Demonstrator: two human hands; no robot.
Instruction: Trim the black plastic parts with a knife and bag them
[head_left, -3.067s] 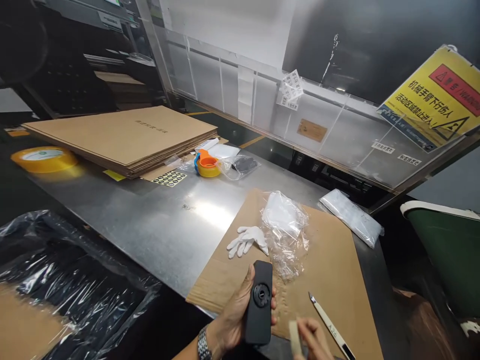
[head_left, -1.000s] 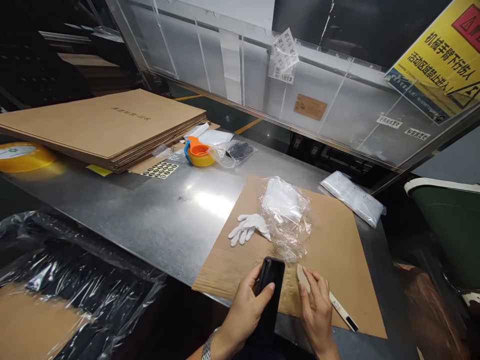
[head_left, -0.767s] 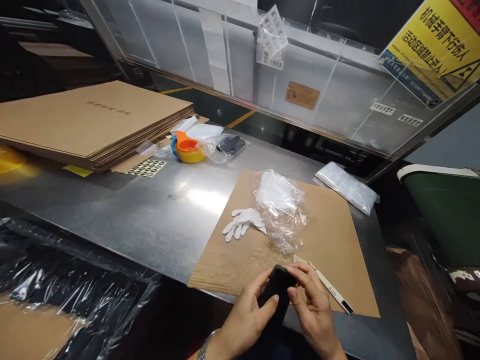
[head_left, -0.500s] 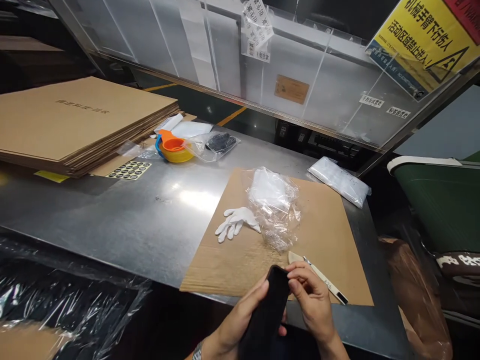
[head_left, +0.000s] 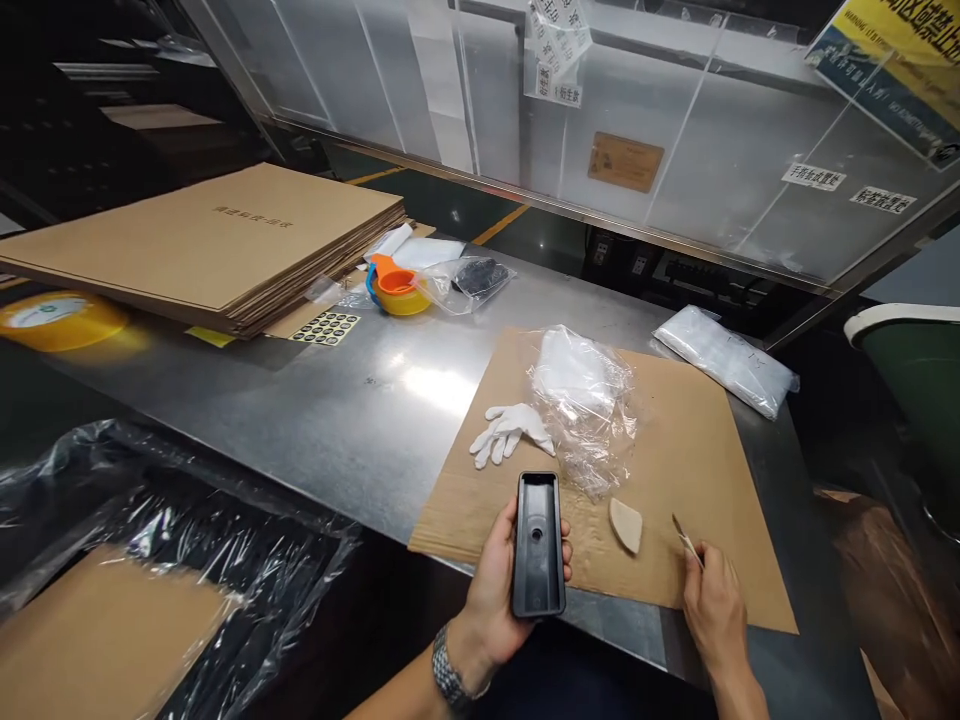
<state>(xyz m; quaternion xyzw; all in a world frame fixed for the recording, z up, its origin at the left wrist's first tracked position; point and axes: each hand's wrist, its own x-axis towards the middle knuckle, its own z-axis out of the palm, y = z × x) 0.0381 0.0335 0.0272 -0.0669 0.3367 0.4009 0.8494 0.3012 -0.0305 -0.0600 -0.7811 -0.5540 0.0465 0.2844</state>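
Observation:
My left hand (head_left: 491,580) grips a black oblong plastic part (head_left: 538,560) from below and the side, its hollow face with a small round hole turned up toward me. Between the fingertips of my right hand (head_left: 712,605) is a slim craft knife (head_left: 688,545), its thin blade pointing away over the cardboard sheet (head_left: 697,450); most of the handle is hidden by the hand. A beige wedge-shaped pad (head_left: 625,526) lies between the two hands. Beyond the part, a white glove (head_left: 514,432) rests next to a crumpled clear plastic bag (head_left: 581,400) with white material inside.
Flat cartons (head_left: 300,230) are stacked at the left, near a yellow tape roll (head_left: 64,320) and a sticker sheet (head_left: 326,328). An orange-yellow tape dispenser (head_left: 401,288) stands at the back. A packed plastic bundle (head_left: 726,360) lies far right. A plastic-lined box (head_left: 172,590) is lower left.
My right hand has left the black part, moved right and taken hold of the craft knife. The part has turned, showing its hollow face. The view has shifted left.

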